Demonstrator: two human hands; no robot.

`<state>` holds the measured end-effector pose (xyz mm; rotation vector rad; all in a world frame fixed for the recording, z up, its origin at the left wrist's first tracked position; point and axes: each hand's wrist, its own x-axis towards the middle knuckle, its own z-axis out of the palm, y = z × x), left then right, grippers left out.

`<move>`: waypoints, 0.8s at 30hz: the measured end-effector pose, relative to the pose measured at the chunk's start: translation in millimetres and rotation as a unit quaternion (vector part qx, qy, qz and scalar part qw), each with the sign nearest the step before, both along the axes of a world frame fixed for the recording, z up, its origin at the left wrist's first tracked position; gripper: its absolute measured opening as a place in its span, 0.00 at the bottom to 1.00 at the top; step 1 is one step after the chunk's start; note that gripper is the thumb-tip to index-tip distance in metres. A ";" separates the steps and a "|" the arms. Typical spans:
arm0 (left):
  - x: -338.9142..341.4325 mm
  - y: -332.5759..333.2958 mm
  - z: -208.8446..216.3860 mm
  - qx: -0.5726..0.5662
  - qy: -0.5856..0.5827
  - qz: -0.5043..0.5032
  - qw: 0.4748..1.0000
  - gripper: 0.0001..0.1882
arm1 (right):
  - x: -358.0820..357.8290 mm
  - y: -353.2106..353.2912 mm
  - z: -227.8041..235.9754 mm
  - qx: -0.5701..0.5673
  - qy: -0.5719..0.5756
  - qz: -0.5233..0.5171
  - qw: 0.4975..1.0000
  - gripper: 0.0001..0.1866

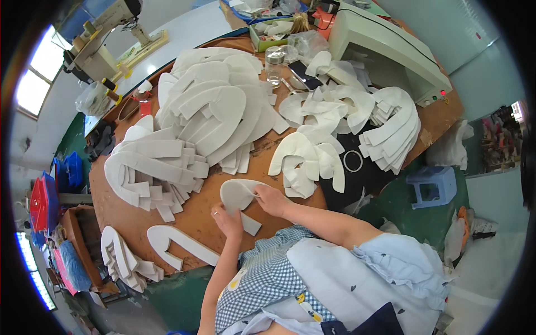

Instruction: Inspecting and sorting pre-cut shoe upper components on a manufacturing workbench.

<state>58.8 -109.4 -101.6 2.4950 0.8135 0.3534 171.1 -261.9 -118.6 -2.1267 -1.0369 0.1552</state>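
Both hands hold a white, curved, sheet-like piece [237,194] over the front of the brown table. My left hand [228,222], with a ring on one finger, is closed on its lower left side. My right hand [271,200] pinches its right edge, where the piece bends. The straight end of a white strip [250,224] shows between my hands; whether it belongs to the held piece I cannot tell. Left of my hands, a single white U-shaped piece [167,237] lies flat by the table edge. A small stack of similar pieces [124,259] sits farther left.
Large piles of white U-shaped pieces [215,106] cover the table's middle and left. Looser curved pieces [312,151] lie to the right, near a white ring [353,161] on a black surface. Behind are a glass jar [274,66], a phone [305,75] and a boxy machine [385,50]. A blue stool [431,187] stands right.
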 end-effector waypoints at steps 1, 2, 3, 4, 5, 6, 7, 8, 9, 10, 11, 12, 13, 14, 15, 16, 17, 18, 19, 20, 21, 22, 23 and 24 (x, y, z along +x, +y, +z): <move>-2.1 1.0 -1.8 0.005 0.002 0.006 1.000 0.24 | -7.6 -1.3 8.2 -0.030 0.099 -0.051 0.993 0.11; -3.7 4.1 -2.1 -0.126 -0.006 0.038 0.991 0.20 | -12.6 -0.6 14.2 -0.058 0.197 -0.095 0.974 0.13; -7.2 6.4 -2.1 -0.254 -0.017 0.071 0.964 0.16 | -11.0 -3.9 12.6 -0.054 0.215 -0.097 0.970 0.15; -15.9 12.3 -15.0 -0.308 -0.145 0.062 0.938 0.11 | -7.9 -5.3 11.8 -0.048 0.233 -0.092 0.967 0.18; -17.1 18.4 -9.7 -0.328 -0.171 0.065 0.927 0.10 | -2.2 -13.7 0.8 -0.032 0.275 -0.076 0.958 0.20; -12.4 27.6 0.0 -0.350 -0.195 0.065 0.914 0.09 | 1.2 -19.6 -9.7 -0.018 0.317 -0.061 0.946 0.22; -7.0 41.7 18.6 -0.304 -0.216 0.068 0.925 0.09 | 0.3 -22.5 -16.3 -0.015 0.321 -0.058 0.945 0.22; 1.5 57.1 42.6 -0.262 -0.237 0.068 0.933 0.09 | -0.3 -29.2 -21.3 0.020 0.349 -0.075 0.934 0.21; 6.5 78.2 63.5 -0.250 -0.266 0.081 0.927 0.09 | -1.6 -32.2 -22.1 0.053 0.374 -0.087 0.922 0.20; 11.0 103.7 83.4 -0.243 -0.294 0.092 0.920 0.08 | -0.5 -32.3 -19.0 0.051 0.374 -0.090 0.921 0.20; 15.6 130.7 104.4 -0.204 -0.311 0.066 0.926 0.07 | 2.4 -30.5 -9.2 0.001 0.296 0.005 0.955 0.19; 18.3 165.2 117.7 -0.136 -0.331 0.082 0.930 0.07 | 2.0 -27.5 -0.7 -0.051 0.211 0.102 0.971 0.17; 31.9 188.3 138.1 -0.151 -0.397 0.082 0.902 0.08 | -2.1 -28.9 -1.2 -0.032 0.175 0.102 0.979 0.13; 39.9 221.6 155.4 -0.127 -0.378 0.056 0.915 0.08 | -3.9 -32.0 -0.5 -0.040 0.175 0.085 0.980 0.13; 49.4 251.9 164.3 -0.091 -0.419 0.062 0.901 0.11 | -4.0 -32.4 1.0 -0.051 0.169 0.099 0.979 0.12; 43.7 303.9 162.1 -0.099 -0.405 0.068 0.906 0.17 | -4.6 -29.8 3.0 -0.058 0.162 0.121 0.978 0.12; 38.3 348.4 160.1 -0.070 -0.419 0.120 0.898 0.18 | -6.8 -24.6 3.7 -0.061 0.159 0.122 0.978 0.12; 38.3 383.8 154.0 -0.043 -0.428 0.170 0.887 0.20 | -9.1 -21.7 2.2 -0.046 0.137 0.125 0.982 0.11; 30.1 417.4 149.1 -0.042 -0.429 0.171 0.886 0.20 | -11.3 -18.4 2.1 -0.027 0.115 0.131 0.984 0.10; 16.3 447.0 147.3 -0.017 -0.382 0.214 0.899 0.23 | -12.7 -13.1 6.6 -0.022 0.115 0.136 0.984 0.10; 10.3 458.7 142.0 0.005 -0.333 0.254 0.908 0.26 | -12.0 -8.8 14.5 -0.028 0.186 0.103 0.977 0.10; 16.1 448.8 127.7 -0.003 -0.333 0.249 0.910 0.26 | -9.3 -9.6 18.0 -0.037 0.255 0.061 0.964 0.09; 23.6 425.5 110.5 0.176 -0.211 0.269 0.923 0.27 | -6.0 -12.8 12.4 0.007 0.263 -0.051 0.964 0.09; 26.1 394.1 96.0 0.349 -0.082 0.274 0.892 0.28 | 3.7 -20.7 7.3 0.021 0.246 -0.138 0.959 0.09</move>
